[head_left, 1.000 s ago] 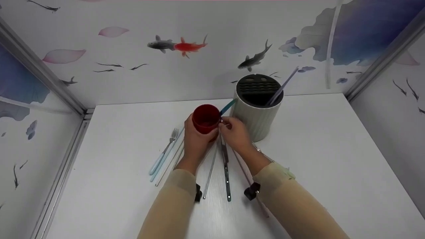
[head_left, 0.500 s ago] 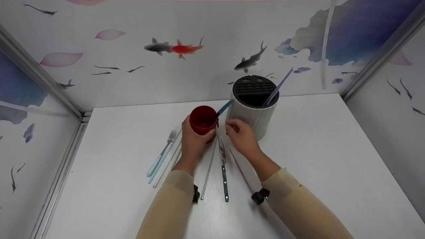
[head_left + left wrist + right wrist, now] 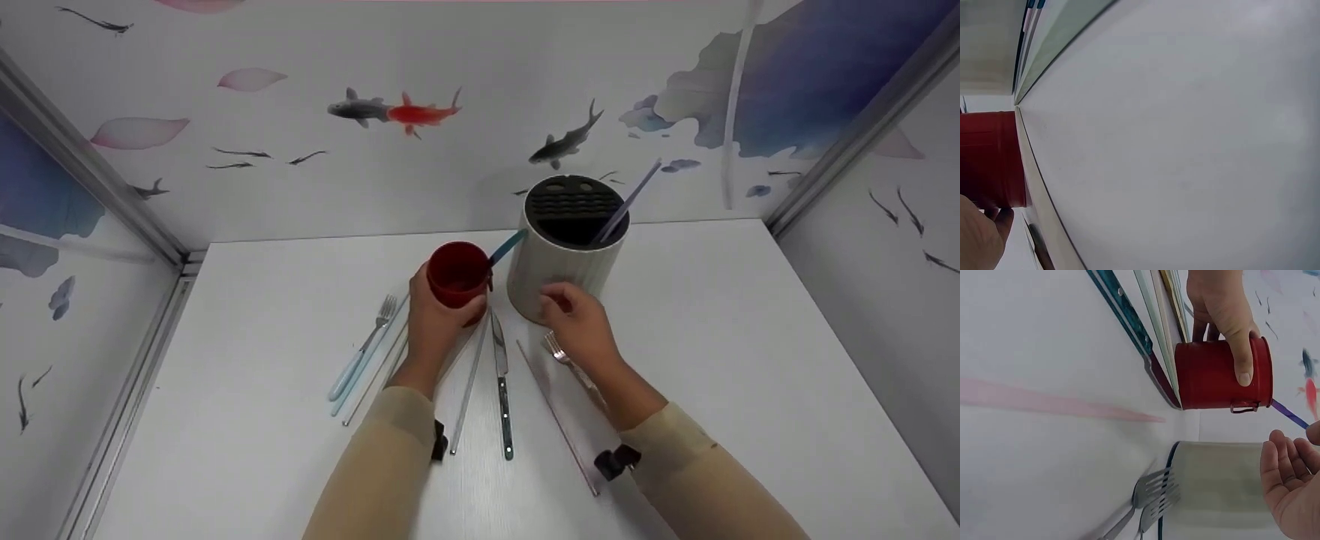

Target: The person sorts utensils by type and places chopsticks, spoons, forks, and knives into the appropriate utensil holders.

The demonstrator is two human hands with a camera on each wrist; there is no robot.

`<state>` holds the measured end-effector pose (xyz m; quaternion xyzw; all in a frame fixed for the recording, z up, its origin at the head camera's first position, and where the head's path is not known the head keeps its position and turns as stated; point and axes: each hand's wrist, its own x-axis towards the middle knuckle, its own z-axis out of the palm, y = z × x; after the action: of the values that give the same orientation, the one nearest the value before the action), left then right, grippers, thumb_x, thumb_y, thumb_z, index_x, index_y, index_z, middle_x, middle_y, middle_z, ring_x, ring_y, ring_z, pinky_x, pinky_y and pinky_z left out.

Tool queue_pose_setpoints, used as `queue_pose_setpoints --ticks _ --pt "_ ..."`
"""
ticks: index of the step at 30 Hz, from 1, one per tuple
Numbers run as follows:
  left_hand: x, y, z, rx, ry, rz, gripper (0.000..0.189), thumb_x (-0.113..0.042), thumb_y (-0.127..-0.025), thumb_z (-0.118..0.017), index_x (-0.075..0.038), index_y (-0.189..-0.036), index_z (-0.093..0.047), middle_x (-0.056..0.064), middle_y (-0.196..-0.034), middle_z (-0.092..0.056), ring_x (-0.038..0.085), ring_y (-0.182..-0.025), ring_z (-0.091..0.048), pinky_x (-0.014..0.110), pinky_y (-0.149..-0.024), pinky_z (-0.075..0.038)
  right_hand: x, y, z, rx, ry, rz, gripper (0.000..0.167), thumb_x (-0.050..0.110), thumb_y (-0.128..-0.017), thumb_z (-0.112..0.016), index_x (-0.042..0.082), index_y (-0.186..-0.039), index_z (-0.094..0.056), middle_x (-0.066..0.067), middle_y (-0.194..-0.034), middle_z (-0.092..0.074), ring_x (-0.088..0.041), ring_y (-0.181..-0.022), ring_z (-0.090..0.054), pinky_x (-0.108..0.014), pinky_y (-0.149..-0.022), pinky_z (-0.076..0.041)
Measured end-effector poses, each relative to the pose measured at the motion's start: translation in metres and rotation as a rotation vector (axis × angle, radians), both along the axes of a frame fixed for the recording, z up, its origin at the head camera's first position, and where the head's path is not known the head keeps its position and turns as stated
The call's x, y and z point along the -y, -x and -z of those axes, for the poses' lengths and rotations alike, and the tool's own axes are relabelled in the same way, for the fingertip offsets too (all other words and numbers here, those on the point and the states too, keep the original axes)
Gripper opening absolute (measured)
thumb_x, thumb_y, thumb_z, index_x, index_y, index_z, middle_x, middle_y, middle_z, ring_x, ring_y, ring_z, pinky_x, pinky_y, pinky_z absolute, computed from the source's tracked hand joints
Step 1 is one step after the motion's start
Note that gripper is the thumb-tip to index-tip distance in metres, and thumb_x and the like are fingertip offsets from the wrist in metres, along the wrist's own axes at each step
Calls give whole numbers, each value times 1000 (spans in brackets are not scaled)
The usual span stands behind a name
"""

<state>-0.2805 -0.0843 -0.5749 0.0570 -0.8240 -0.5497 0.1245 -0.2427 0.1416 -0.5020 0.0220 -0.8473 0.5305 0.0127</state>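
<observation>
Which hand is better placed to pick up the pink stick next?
Probably the right hand: it looks empty and is close to the pink stick, while the left hand grips the red cup.

White tabletop against a pale wall — printed fish, pink petals — between grey metal posts.
</observation>
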Motion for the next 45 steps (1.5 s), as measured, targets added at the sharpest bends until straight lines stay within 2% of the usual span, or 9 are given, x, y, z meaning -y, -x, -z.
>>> queue_pose_setpoints --ticks 7,12,17,26,33,36,40,42,45 --pt "-1 -1 -2 7 6 14 100 -36 -79 -92 -24 -157 -32 0 -154 -44 19 -142 -45 41 -104 -56 -22 -6 2 19 10 9 24 18 -105 -58 6 -123 -69 -13 -112 -71 -23 -100 -65 -22 -83 -55" --pt "1 0 -3 1 -3 26 100 -35 -79 -92 -23 -158 -31 2 -155 -43 20 -143 -43 42 -103 -57 -37 -7 6 73 34 28 25 18 -107 -55 6 -126 -67 -18 -116 -69 -28 -105 -68 -24 -84 -58" --pt "1 -1 -2 11 4 32 102 -34 -80 -91 -24 -158 -28 2 -157 -41 22 -145 -41 44 -102 -57 -47 -9 11 105 43 35 27 19 -107 -55 7 -128 -67 -19 -119 -68 -27 -107 -68 -27 -87 -59" --pt "-4 -5 -9 41 30 19 106 -36 -81 -89 -22 -162 -22 4 -160 -38 25 -147 -39 45 -104 -56 -65 -12 19 152 -32 36 30 25 -107 -56 10 -132 -65 -16 -125 -68 -26 -110 -67 -30 -88 -57" --pt "-10 -11 -15 40 34 -33 113 -45 -82 -87 -20 -166 -15 7 -164 -33 27 -148 -37 47 -104 -56 -82 -18 31 176 -158 16 35 26 -106 -57 7 -135 -63 -14 -125 -68 -27 -111 -63 -36 -91 -53" --pt "-13 -15 -19 -6 41 -90 110 -45 -82 -86 -22 -165 -17 7 -165 -31 27 -148 -36 48 -103 -57 -89 -20 36 183 -225 4 36 26 -105 -59 7 -136 -64 -13 -125 -68 -28 -112 -62 -43 -96 -54" --pt "-17 -23 -28 -124 86 -168 101 -41 -83 -86 -20 -162 -25 6 -165 -33 24 -148 -34 47 -104 -56 -95 -23 43 215 -279 -14 38 27 -104 -61 7 -135 -63 -13 -124 -68 -29 -113 -63 -47 -98 -55" --pt "-20 -27 -34 -193 111 -186 95 -38 -84 -86 -17 -159 -31 6 -162 -37 23 -147 -35 47 -103 -57 -95 -24 45 237 -294 -18 38 28 -103 -61 7 -135 -63 -13 -124 -68 -28 -113 -63 -47 -98 -55" --pt "-28 -30 -42 -289 141 -171 84 -36 -86 -85 -15 -152 -37 8 -155 -43 23 -143 -38 45 -100 -59 -96 -25 46 257 -307 -14 38 28 -103 -62 8 -135 -63 -12 -122 -68 -28 -110 -62 -46 -97 -56"
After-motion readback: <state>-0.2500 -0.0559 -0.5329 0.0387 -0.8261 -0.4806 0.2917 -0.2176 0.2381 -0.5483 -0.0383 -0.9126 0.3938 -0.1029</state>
